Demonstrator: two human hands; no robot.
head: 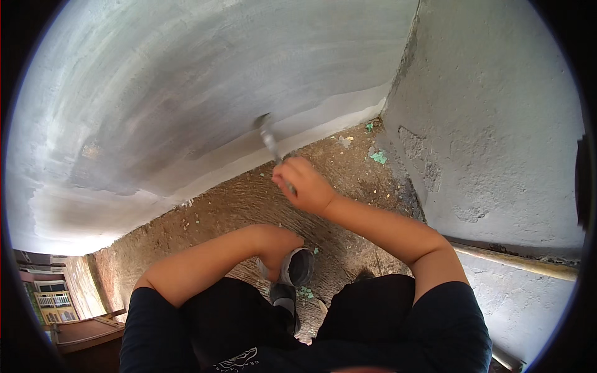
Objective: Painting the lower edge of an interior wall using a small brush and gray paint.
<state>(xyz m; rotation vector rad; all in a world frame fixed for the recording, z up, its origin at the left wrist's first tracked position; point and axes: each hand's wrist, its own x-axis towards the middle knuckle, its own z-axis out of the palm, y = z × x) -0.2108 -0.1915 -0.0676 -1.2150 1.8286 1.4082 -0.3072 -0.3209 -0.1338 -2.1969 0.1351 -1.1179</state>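
My right hand (305, 184) grips the handle of a paintbrush (268, 137), somewhat blurred. Its dark bristles touch the lower part of a plastered wall (224, 84), where streaky grey paint meets a paler strip along the bottom. In my left hand (280, 245) is a small paint-smeared container (301, 267), held between my knees with its mouth tilted to the right. The inside looks dark grey; how much paint it holds I cannot tell.
A second grey wall (489, 140) with flaking patches meets the first at a corner on the right. Green paint flakes (378, 157) litter the rough concrete floor (224, 205). A pale pole (517, 263) runs along the right wall. Wooden furniture (88, 332) stands at lower left.
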